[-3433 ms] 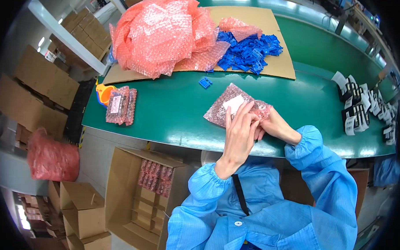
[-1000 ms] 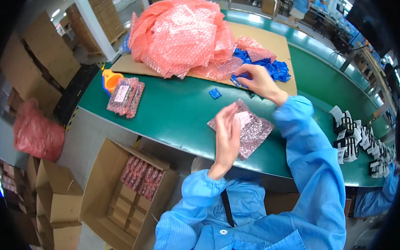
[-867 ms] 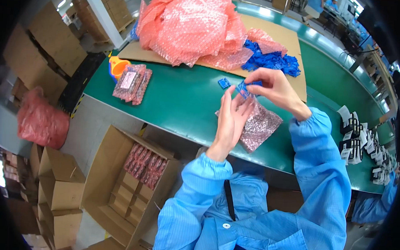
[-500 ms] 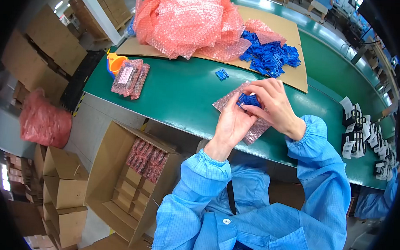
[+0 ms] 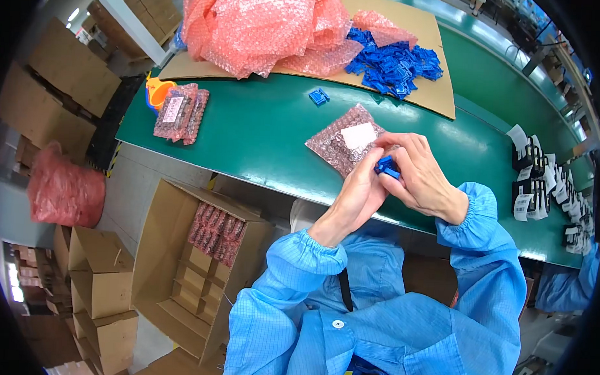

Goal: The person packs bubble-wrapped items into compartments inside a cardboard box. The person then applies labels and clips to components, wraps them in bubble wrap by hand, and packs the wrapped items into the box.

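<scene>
My left hand (image 5: 360, 193) and my right hand (image 5: 424, 177) meet over the near side of the green table. Between their closed fingers are small blue plastic pieces (image 5: 386, 167), partly covered by the right fingers. Just behind the hands lies a pink bubble-wrap pouch (image 5: 331, 141) with a white label (image 5: 359, 136); the hands overlap its right corner in this view. A single blue plastic piece (image 5: 318, 96) rests on the table beyond the pouch.
Farther back, a cardboard sheet (image 5: 442, 100) carries a heap of blue pieces (image 5: 397, 66) and pink bubble wrap (image 5: 253, 27). Wrapped packs (image 5: 177, 114) sit at the left by an orange-yellow holder (image 5: 157, 90). An open carton (image 5: 152, 248) stands below; black-and-white items (image 5: 523, 195) line the right.
Both hands have shifted right and toward me with the blue pieces, uncovering the pouch's white label. The whole view has moved slightly.
</scene>
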A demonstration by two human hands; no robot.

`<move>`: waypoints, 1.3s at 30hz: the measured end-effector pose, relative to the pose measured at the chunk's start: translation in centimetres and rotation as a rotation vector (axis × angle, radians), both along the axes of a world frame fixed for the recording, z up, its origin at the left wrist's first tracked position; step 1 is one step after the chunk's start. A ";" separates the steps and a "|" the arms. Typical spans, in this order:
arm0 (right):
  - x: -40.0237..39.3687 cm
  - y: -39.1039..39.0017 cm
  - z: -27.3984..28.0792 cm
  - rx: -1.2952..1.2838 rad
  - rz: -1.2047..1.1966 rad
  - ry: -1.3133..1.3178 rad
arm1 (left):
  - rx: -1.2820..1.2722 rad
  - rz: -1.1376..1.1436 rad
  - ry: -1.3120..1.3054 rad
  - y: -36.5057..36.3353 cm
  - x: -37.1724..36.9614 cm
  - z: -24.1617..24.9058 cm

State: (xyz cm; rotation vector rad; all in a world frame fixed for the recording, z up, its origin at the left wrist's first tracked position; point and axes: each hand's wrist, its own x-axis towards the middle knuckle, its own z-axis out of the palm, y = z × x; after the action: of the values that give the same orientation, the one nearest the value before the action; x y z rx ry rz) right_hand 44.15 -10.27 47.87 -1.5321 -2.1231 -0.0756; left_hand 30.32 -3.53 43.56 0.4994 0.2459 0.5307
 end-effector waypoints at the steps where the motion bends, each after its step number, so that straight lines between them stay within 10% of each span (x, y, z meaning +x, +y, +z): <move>1: 0.2 -0.4 0.0 -0.036 0.037 0.034 | 0.003 -0.039 -0.044 -0.3 -0.1 -0.2; 10: 2.7 -3.1 0.5 -0.203 -0.010 0.811 | 0.140 -0.160 -0.010 -1.3 -0.8 1.8; 16: 4.5 -5.1 -0.8 -0.235 -0.259 0.662 | 1.658 0.466 0.720 -0.2 -2.2 0.6; 29: -0.6 -2.7 -3.6 -0.032 -0.256 0.124 | 1.697 0.554 0.973 -2.1 -3.4 -0.4; 39: -2.2 0.1 -5.2 -0.113 -0.103 0.441 | 1.444 0.705 0.643 -2.6 -3.1 -2.3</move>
State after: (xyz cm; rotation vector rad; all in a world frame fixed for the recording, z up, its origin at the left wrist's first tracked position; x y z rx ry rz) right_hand 41.96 -10.14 42.63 -1.5523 -1.7242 0.3228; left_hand 27.17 -6.13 41.26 2.0452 0.6556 1.2091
